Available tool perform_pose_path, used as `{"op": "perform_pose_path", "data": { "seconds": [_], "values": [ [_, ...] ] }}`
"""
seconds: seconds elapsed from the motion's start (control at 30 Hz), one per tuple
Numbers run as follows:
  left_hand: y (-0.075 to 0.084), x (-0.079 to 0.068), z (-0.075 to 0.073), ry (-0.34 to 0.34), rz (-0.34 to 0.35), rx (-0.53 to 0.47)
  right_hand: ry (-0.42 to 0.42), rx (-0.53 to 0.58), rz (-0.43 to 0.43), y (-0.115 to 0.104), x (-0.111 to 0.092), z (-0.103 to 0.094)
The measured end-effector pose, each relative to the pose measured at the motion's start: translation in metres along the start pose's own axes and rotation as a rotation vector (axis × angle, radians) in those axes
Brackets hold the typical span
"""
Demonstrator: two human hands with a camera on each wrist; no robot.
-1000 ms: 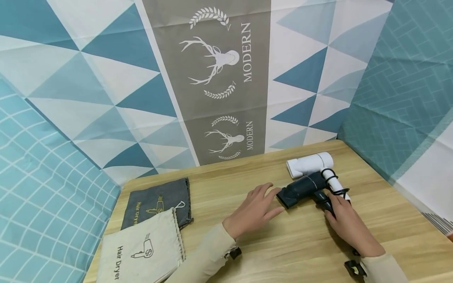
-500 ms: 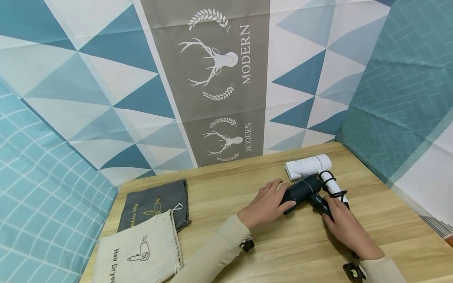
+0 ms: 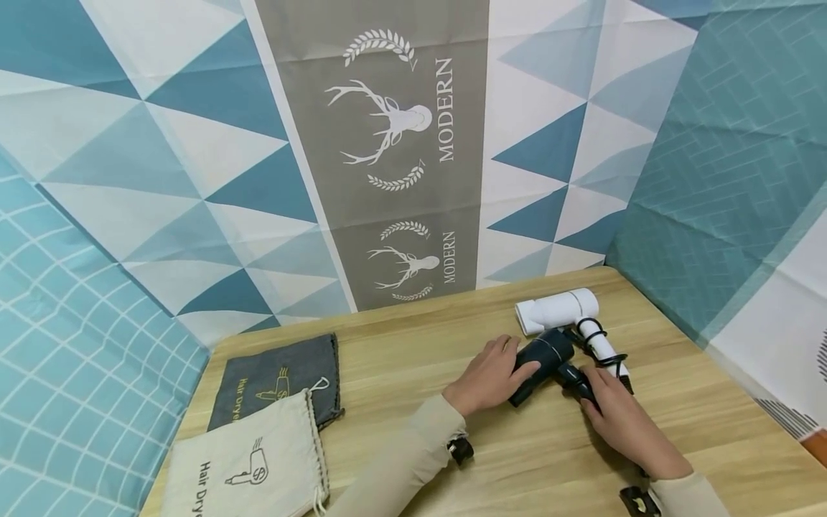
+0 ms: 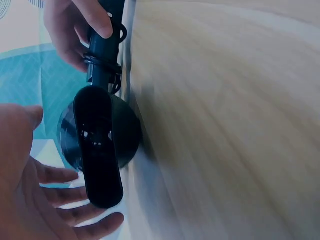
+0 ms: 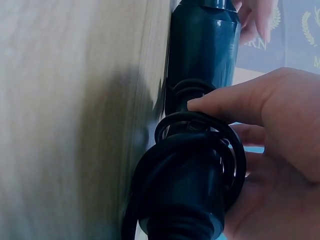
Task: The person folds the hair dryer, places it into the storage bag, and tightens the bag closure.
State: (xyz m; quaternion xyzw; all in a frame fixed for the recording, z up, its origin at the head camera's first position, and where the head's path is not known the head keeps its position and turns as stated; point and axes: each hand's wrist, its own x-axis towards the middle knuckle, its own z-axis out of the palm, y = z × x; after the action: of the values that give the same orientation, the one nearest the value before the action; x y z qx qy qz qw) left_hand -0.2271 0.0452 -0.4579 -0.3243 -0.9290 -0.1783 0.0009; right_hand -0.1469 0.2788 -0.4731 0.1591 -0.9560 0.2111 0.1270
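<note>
A black hair dryer [image 3: 545, 355] lies on the table, its nozzle toward the near left. My right hand [image 3: 617, 409] grips its handle, where the black cord [image 5: 190, 131] is wrapped; in the right wrist view the thumb presses at the cord. Around the barrel and nozzle end is my left hand [image 3: 487, 377]. In the left wrist view its fingers [image 4: 82, 212] are spread loosely behind the nozzle [image 4: 102, 172], and its thumb stands apart from the barrel. Just beyond lies a white hair dryer [image 3: 558, 310], with black cord around its handle.
On the left, a cream drawstring pouch [image 3: 258, 459] printed "Hair Dryer" overlaps a dark grey one [image 3: 304, 370]. Patterned cloth walls [image 3: 413, 165] enclose the wooden table [image 3: 400, 341] at the back and sides.
My left hand has moved right, from beside the nozzle to around the barrel. The black hair dryer has turned slightly and shifted toward me, with my right hand staying on its handle.
</note>
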Motion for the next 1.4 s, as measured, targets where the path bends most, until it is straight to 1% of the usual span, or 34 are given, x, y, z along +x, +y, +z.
{"op": "perform_pose_path", "data": {
  "seconds": [0.17,0.23,0.33,0.43,0.53,0.7,0.87,0.97,1.13,1.27,1.4],
  "values": [
    [0.009,0.008,0.002,0.032,-0.040,0.016,0.004,-0.004,-0.006,-0.001,0.000,0.002],
    [0.012,0.012,0.005,0.027,-0.063,0.029,0.009,-0.002,-0.016,-0.001,0.001,0.003],
    [0.017,0.015,0.012,0.014,-0.096,0.037,0.015,0.000,-0.028,-0.001,0.001,0.003],
    [0.018,0.018,0.020,0.026,-0.117,0.052,0.017,0.000,-0.027,-0.001,0.002,0.004],
    [0.017,0.018,0.025,0.056,-0.133,0.068,0.009,0.007,-0.019,-0.001,0.004,0.004],
    [0.019,0.017,0.025,0.060,-0.169,0.056,-0.032,0.047,0.049,0.002,0.006,0.004],
    [0.021,0.011,0.024,0.029,-0.178,0.038,-0.088,0.063,0.134,0.006,0.006,0.004],
    [0.024,0.008,0.022,0.008,-0.181,0.031,-0.110,0.078,0.162,0.008,0.005,0.005],
    [0.026,0.003,0.019,-0.019,-0.179,0.019,-0.128,0.125,0.155,0.010,0.001,0.004],
    [0.028,0.003,0.018,-0.034,-0.170,-0.001,-0.117,0.156,0.145,0.013,0.001,0.000],
    [0.030,0.006,0.018,-0.036,-0.170,-0.013,-0.090,0.173,0.130,0.015,0.001,-0.004]
  ]
}}
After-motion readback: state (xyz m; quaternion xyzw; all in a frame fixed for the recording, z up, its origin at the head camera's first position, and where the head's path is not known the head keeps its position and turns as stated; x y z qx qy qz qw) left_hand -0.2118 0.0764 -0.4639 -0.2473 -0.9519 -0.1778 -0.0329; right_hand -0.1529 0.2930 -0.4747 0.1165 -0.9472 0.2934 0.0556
